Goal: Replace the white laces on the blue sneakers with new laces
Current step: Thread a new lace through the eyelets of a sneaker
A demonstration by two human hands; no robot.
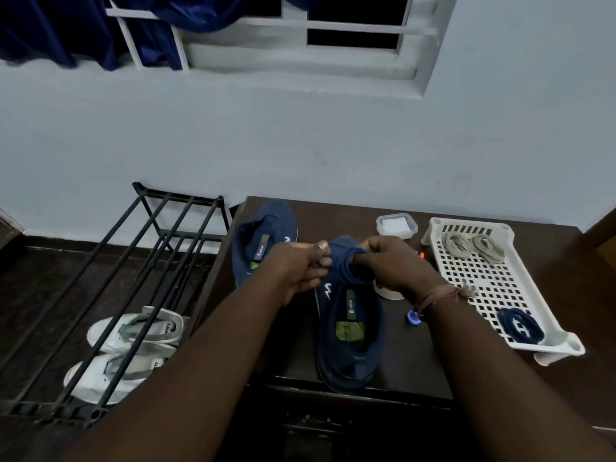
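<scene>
Two blue sneakers [350, 331] sit on the tabletop [410, 365]. Left hand [296, 268] and right hand [390, 265] each have their grip pinched on a dark-blue lace [343, 268] above the nearer sneaker.

A single head-worn wide-angle camera looked forward and down from above the table [416, 368], close over both forearms. It faced the wall [300, 145] and window [333, 45] beyond, with the shoe rack [110, 288] at the left edge.
</scene>
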